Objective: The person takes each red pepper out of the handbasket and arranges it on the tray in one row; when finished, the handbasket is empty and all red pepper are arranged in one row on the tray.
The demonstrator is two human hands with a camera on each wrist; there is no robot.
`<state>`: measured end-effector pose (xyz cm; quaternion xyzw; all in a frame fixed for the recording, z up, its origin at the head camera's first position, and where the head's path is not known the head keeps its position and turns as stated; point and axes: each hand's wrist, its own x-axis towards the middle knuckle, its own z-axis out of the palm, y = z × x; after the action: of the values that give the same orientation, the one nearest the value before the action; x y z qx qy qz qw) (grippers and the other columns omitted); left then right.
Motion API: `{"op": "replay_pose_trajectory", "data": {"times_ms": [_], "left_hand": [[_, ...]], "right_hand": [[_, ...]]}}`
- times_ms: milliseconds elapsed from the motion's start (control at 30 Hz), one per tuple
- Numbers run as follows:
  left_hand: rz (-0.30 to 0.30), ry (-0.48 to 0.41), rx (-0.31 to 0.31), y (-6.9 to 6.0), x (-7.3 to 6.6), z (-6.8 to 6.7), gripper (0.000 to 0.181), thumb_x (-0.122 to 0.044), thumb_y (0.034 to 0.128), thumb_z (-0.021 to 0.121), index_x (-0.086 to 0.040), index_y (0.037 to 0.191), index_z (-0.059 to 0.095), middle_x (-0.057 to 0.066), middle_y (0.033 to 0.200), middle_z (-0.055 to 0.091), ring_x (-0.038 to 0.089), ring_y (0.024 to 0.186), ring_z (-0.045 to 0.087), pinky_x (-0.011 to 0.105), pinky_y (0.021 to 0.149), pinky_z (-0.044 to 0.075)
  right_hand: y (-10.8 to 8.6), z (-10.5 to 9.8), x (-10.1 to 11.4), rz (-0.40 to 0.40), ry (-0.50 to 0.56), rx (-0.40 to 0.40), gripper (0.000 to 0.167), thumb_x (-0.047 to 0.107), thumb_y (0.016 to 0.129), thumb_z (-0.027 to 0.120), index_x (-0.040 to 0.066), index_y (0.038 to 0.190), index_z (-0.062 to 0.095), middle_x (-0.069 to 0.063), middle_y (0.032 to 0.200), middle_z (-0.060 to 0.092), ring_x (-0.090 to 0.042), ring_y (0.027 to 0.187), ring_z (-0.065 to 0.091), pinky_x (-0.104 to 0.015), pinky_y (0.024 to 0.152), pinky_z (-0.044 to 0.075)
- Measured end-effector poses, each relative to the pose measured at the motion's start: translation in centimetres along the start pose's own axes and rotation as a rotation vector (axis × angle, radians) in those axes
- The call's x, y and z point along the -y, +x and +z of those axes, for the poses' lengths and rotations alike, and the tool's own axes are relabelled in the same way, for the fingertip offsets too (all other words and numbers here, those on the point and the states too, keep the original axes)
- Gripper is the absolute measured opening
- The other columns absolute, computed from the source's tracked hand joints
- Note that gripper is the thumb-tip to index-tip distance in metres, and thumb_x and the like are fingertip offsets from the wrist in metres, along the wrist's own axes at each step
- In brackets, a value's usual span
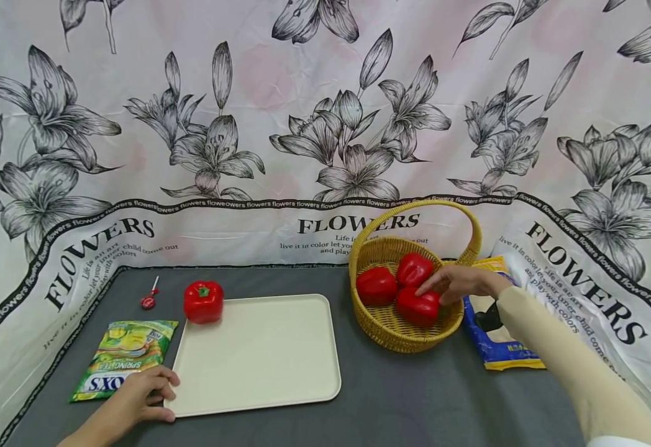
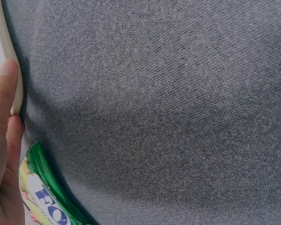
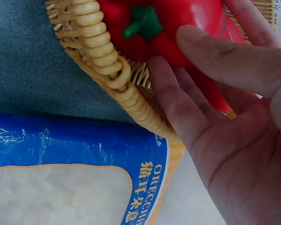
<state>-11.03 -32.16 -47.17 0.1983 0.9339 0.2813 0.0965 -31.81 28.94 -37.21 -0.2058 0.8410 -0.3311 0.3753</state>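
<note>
Inside the yellow wicker basket [image 1: 384,335] lie three red peppers. My right hand [image 1: 465,280] reaches in over the rim, its thumb and fingers around the front-right pepper [image 1: 418,307]. The right wrist view shows the thumb on that pepper [image 3: 196,14] near its green stem and my right hand's [image 3: 239,140] fingers along its side. My left hand [image 1: 138,397] rests at the near left corner of a cream tray [image 1: 258,354], fingertips on its edge. In the left wrist view, fingers of my left hand [image 2: 4,131] touch the tray's rim [image 2: 18,93].
A fourth red pepper [image 1: 204,302] sits at the tray's far left corner. A red lollipop [image 1: 148,302] and a green snack packet [image 1: 130,351] lie left of the tray. A blue and yellow bag [image 1: 499,347] lies right of the basket. A flowered cloth hangs behind.
</note>
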Motion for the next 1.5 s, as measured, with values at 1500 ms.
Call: {"op": "replay_pose_trajectory", "data": {"times_ms": [1500], "left_hand": [[0.02, -0.014, 0.027, 0.2, 0.2, 0.0, 0.025, -0.032, 0.0694, 0.083, -0.015, 0.075, 0.065, 0.0, 0.097, 0.058, 0.001, 0.078, 0.051, 0.025, 0.064, 0.05]], "right_hand": [[2.6, 2.8, -1.9, -0.195, 0.192, -0.369, 0.063, 0.02, 0.087, 0.073, 0.003, 0.141, 0.046, -0.026, 0.144, 0.039, -0.04, 0.125, 0.045, -0.036, 0.09, 0.05]]}}
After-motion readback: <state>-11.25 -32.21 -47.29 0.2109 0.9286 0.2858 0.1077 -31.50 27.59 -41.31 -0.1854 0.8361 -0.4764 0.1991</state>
